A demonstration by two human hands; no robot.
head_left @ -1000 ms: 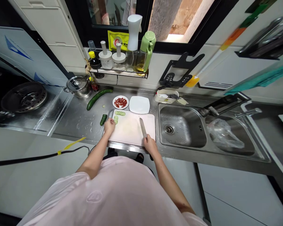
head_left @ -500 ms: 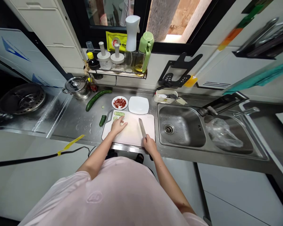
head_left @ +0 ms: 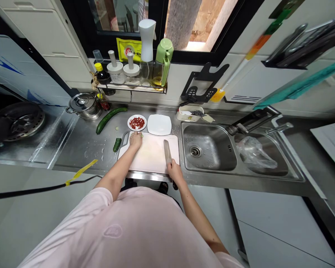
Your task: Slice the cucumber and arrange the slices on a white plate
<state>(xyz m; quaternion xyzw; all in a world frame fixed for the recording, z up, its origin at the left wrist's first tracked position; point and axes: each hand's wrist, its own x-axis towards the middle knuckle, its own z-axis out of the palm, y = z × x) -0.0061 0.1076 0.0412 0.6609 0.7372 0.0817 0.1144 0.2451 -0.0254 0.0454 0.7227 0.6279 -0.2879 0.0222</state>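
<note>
My right hand point(head_left: 175, 173) is closed around the handle of a kitchen knife point(head_left: 167, 152), its blade lying over the right side of a white cutting board point(head_left: 149, 156). At the board's far left, my left hand point(head_left: 136, 140) covers the cucumber slices with curled fingers. Only a bit of green from the cucumber slices point(head_left: 142, 136) shows beside the fingers; the rest is hidden. Left of the board lies a short cucumber piece point(head_left: 117, 144), and farther back a long cucumber point(head_left: 109, 120).
Behind the board are a plate of chopped red pieces point(head_left: 137, 123) and a white plate point(head_left: 159, 124). A steel sink point(head_left: 212, 149) is to the right. At the left stand a lidded pot point(head_left: 85, 107) and a wok point(head_left: 15, 121). A bottle shelf point(head_left: 134, 88) hangs above.
My left hand has moved away from me onto the cucumber slices, its fingers now curled over them. My right hand still holds the knife at about the same place. The view has shifted slightly.
</note>
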